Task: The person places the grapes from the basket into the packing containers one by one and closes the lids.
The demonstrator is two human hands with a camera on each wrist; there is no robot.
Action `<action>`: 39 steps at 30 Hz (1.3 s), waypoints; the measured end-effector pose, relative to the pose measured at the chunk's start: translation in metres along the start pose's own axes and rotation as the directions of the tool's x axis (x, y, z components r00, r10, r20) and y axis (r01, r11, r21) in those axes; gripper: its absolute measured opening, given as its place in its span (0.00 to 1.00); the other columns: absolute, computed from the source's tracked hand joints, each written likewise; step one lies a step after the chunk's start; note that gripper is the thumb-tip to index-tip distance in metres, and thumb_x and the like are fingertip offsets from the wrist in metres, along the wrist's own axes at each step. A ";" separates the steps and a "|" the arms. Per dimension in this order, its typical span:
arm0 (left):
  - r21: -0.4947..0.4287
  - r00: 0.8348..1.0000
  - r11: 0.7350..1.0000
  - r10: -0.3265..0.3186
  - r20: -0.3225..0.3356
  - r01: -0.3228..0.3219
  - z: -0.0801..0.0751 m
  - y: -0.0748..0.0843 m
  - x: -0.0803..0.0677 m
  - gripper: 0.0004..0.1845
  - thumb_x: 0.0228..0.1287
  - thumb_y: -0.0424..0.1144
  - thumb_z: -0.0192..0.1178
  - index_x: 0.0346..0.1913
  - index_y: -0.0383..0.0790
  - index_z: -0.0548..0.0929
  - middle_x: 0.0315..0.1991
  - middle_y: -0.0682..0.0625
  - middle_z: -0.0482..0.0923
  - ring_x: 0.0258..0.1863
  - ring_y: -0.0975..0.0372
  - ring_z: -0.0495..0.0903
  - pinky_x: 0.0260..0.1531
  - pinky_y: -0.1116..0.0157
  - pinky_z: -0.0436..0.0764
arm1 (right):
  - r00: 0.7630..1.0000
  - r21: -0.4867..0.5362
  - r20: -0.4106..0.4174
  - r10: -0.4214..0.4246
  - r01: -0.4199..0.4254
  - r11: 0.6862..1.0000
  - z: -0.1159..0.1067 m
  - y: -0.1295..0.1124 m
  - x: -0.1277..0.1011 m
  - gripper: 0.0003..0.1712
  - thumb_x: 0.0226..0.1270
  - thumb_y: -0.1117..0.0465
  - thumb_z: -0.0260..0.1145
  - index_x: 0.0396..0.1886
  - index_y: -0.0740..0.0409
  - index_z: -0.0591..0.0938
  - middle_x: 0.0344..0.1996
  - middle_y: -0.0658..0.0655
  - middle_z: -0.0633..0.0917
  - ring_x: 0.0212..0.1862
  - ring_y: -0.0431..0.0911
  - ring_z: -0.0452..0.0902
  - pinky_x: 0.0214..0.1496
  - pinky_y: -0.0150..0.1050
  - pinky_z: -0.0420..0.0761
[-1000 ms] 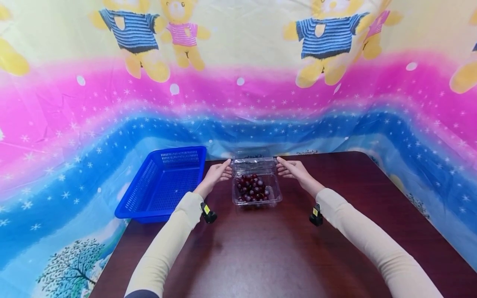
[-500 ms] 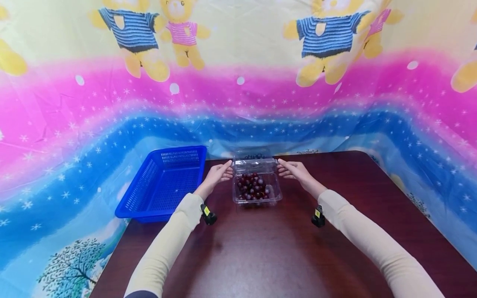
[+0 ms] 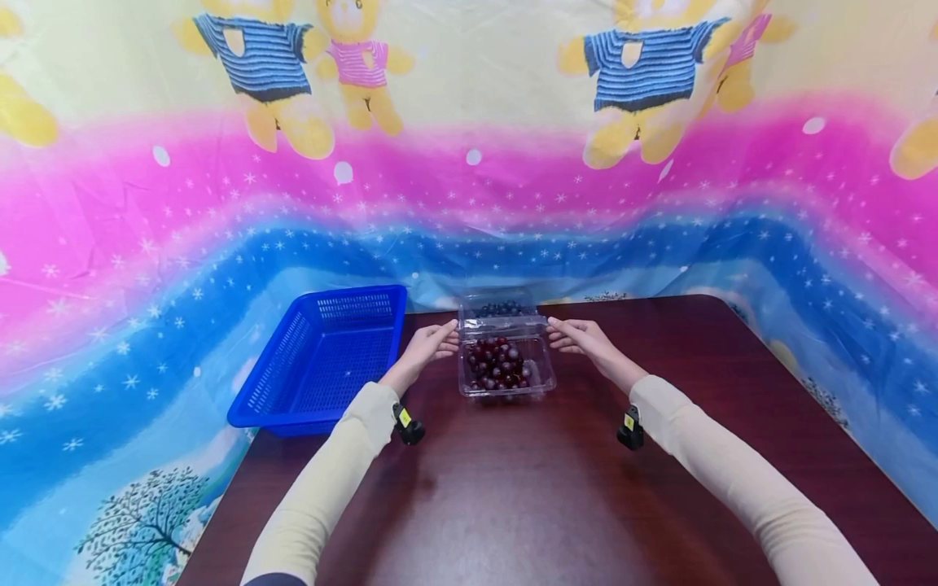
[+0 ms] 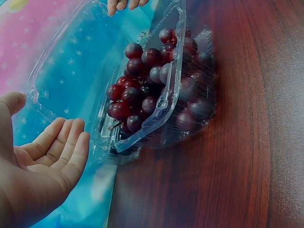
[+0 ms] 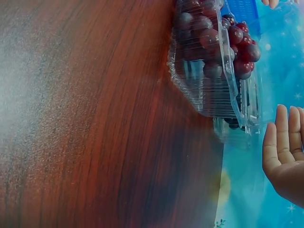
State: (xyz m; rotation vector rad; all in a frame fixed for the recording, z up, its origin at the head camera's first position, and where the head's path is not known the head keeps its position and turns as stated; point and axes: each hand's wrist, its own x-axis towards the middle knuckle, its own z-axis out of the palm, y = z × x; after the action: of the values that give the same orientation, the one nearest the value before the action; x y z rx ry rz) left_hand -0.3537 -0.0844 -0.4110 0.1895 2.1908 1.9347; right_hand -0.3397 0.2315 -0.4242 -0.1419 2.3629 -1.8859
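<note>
Red-purple grapes [image 3: 497,365] lie in a clear plastic clamshell box [image 3: 544,376] on the table. Its clear lid [image 3: 504,325] stands raised along the far side. My left hand [image 3: 427,347] is at the lid's left edge, thumb tip touching or very near it. In the left wrist view, that left hand's [image 4: 45,161] fingers are nearly straight and stand apart from the thumb. At the right edge of the lid is my right hand [image 3: 582,340], its thumb extended there. Straight fingers of the right hand [image 5: 287,152] show in the right wrist view; its thumb is hidden.
Left of the box stands a blue perforated plastic basket [image 3: 322,358]. Just behind the lid is another clear box holding dark round fruit [image 3: 500,308]. The brown wooden table [image 3: 513,496] extends toward me. A cartoon-print curtain [image 3: 469,244] borders its far side.
The lid's upper edge has come down slightly toward me, with both hands following it. More of the dark fruit behind shows. The grapes and the blue basket stay in place.
</note>
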 end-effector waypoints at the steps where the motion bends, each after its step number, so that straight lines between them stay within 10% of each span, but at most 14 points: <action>1: -0.004 1.000 1.000 0.000 0.000 0.000 0.000 0.000 0.000 0.33 0.67 0.51 0.52 0.56 0.19 0.68 0.53 0.27 0.72 0.54 0.40 0.73 0.54 0.54 0.74 | 1.000 -0.002 0.003 -0.001 0.001 1.000 0.000 0.000 0.000 0.38 0.63 0.38 0.58 0.56 0.68 0.74 0.53 0.70 0.77 0.52 0.57 0.77 0.60 0.54 0.70; 39: 0.042 0.997 0.999 0.024 0.070 -0.027 -0.001 -0.019 -0.005 0.27 0.66 0.46 0.54 0.54 0.22 0.72 0.54 0.27 0.71 0.54 0.42 0.73 0.58 0.51 0.70 | 0.996 0.025 0.085 -0.005 0.003 1.000 -0.007 0.016 -0.004 0.33 0.64 0.47 0.60 0.57 0.69 0.72 0.54 0.71 0.75 0.54 0.60 0.74 0.62 0.57 0.66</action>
State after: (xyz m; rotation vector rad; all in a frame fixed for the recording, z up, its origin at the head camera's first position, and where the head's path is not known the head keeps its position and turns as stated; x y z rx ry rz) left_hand -0.3487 -0.0890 -0.4294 0.2879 2.1971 1.8661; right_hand -0.3369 0.2422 -0.4379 -0.2198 2.2847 -1.8719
